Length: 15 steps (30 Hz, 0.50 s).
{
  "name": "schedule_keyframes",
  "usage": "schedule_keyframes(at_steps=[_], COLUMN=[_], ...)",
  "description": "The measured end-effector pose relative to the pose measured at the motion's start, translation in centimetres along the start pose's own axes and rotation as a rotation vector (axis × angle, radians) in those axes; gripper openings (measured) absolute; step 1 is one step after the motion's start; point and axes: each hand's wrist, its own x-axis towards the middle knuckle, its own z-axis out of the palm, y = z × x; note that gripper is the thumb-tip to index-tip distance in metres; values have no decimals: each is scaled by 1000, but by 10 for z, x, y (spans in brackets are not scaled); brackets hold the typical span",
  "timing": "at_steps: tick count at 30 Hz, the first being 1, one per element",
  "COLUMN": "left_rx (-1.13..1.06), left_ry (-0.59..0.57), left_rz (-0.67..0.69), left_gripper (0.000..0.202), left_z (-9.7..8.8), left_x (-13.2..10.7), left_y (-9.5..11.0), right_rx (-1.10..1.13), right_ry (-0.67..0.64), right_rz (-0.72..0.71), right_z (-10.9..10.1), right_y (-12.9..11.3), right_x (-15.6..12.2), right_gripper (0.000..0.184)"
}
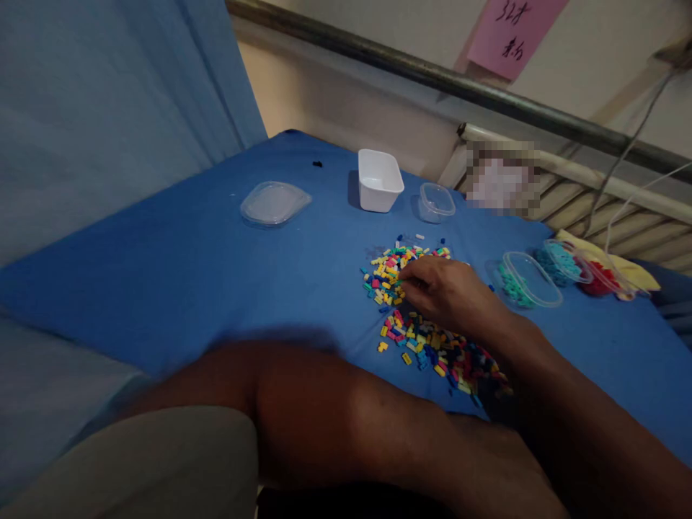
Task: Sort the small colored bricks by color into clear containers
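Observation:
My right hand [444,290] reaches in from the right over a spread pile of small coloured toy building bricks [385,276]. Its fingers are bent and drawn together, with the tips down at the bricks. Whatever lies between them is hidden. The bricks are yellow, pink, blue, teal and white. A second, darker cluster of bricks [411,337] runs along below my wrist, partly in the shade of my forearm. My left hand is out of view.
My bent leg [346,425] fills the foreground. On the blue sheet [178,267] stand a white tub [381,196], a clear tub [435,205] and a clear lid [274,204]. Tubs of green pieces [513,285], teal pieces [559,267] and red pieces [597,279] stand at right.

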Motion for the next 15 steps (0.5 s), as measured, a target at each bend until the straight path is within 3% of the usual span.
schedule_keyframes(at_steps=[4,9,12,15], left_rx=[-55,-105,-144,-138], left_ry=[-27,-105,-218,-257], left_rz=[17,120,267,295], left_gripper=[27,20,7,7], left_z=[0,-5,-13,-15], left_x=[8,14,19,21], left_y=[2,-5,-11,-12], right_rx=[78,-90,-244,-305], right_ry=[124,263,237,200], right_rz=[107,390,589,625], right_z=[-18,-49,-63,-64], right_y=[21,78,114,135], right_x=[-39,-103,-129,-139], right_gripper=[21,28,29,31])
